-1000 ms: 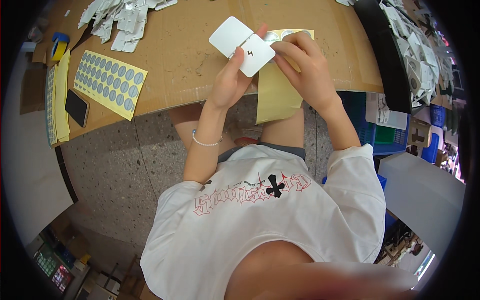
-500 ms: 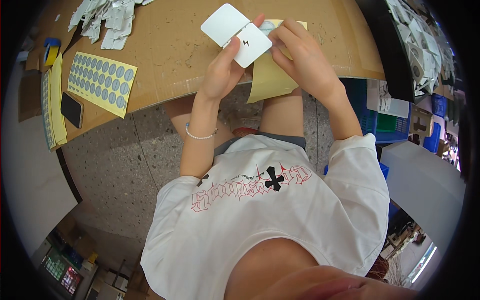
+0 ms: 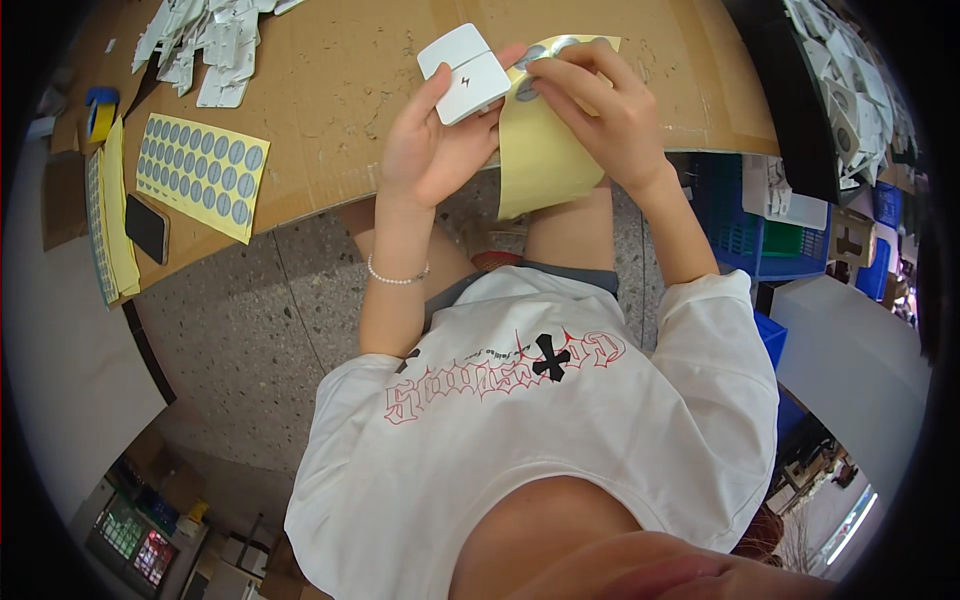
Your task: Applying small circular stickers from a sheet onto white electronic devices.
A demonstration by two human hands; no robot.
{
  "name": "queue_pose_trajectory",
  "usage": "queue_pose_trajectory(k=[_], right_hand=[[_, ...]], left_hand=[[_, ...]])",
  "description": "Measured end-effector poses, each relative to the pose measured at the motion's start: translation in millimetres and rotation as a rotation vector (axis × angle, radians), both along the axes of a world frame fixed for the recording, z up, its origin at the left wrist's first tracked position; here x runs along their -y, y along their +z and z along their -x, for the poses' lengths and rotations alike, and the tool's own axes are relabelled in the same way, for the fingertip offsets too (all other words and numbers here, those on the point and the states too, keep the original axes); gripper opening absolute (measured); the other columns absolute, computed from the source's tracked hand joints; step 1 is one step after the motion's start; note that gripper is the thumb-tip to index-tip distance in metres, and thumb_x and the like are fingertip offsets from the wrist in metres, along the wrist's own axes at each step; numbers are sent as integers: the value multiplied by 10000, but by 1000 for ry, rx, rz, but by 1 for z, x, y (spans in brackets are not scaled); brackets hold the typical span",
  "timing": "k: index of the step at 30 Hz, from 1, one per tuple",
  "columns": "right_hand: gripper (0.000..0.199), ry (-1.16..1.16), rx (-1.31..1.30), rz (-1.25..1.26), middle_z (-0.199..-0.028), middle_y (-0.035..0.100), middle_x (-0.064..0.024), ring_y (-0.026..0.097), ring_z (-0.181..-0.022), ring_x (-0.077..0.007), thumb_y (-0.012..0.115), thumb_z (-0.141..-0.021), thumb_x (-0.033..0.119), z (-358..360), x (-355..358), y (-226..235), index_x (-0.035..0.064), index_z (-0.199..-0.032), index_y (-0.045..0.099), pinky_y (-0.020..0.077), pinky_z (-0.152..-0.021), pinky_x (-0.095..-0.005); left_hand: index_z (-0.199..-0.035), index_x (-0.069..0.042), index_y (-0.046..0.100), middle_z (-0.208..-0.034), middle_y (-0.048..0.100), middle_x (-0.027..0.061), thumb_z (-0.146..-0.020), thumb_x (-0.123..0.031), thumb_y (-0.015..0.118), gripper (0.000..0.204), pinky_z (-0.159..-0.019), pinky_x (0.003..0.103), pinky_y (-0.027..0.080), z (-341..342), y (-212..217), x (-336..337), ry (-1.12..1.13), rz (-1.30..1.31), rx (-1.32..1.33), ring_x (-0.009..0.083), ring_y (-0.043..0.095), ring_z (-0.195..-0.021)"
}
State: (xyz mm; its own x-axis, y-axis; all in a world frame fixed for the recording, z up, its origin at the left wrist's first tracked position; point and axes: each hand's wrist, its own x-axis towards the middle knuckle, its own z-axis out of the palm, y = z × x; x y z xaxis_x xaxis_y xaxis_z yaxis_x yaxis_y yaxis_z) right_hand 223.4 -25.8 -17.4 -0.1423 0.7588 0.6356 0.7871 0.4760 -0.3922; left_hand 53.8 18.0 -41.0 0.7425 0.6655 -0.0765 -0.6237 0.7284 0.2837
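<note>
My left hand [image 3: 425, 145] is closed round a white hinged plastic piece [image 3: 472, 84] made of two rounded square panels, one with a small dark lightning-bolt mark. The thumb lies along its left edge, and the fingers are behind it. To the right, my right hand [image 3: 610, 115] bends over a yellow backing sheet [image 3: 548, 160] that overhangs the table's front edge. Thumb and forefinger pinch at a round grey sticker [image 3: 527, 90] near the sheet's left edge. How far the sticker is lifted is hard to see.
On the table [image 3: 340, 110] to the left lie a full sheet of round grey stickers [image 3: 200, 170], a phone [image 3: 147, 228] and a roll of tape [image 3: 101, 112]. White plastic pieces [image 3: 225, 50] are heaped at the far left. A black bin [image 3: 790, 100] of similar pieces stands right.
The right fingertips have left the white piece's edge and now pinch at the sticker sheet. The left hand has drawn the white piece slightly nearer and tilted it.
</note>
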Motion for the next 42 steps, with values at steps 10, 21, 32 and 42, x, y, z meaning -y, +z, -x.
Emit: queue_pose_trajectory(k=[10,21,32,42], right_hand=[[234,85,50,-181,-797,558,-65,555,-667,-177,637,-636,-58,-1,-4,-16,45,-846,624,468,-584,-259],[260,95,89,-300,-795,556,-76,558,-680,-196,652,-626,-57,4,-1,-24,46,-863,629,466,-586,-264],[196,94,6,-166,-845,549,-95,558,-732,-224,648,-634,-49,17,16,-6,19,-811,598,467,-626,-270],[83,561,-352,411,-633,545,-61,524,-600,-154,572,-739,89,12,-22,79,21,-782,554,413,-567,-267]], left_hand=[[-1257,-44,311,-1325,311,180,-909,-306,337,436,-1020,431,230,-1,-7,-2,-1,-50,-21,269,298,-1210],[-1262,-26,329,-1341,284,192,-906,-310,340,456,-1016,429,231,6,-7,3,-11,-142,-26,254,352,-1174],[-1226,26,338,-1292,361,182,-900,-293,337,456,-1003,398,269,7,-4,7,55,-95,-72,271,352,-1183],[-1119,88,443,-1071,561,173,-863,-179,374,376,-819,298,442,14,-13,23,46,-561,-378,206,552,-953]])
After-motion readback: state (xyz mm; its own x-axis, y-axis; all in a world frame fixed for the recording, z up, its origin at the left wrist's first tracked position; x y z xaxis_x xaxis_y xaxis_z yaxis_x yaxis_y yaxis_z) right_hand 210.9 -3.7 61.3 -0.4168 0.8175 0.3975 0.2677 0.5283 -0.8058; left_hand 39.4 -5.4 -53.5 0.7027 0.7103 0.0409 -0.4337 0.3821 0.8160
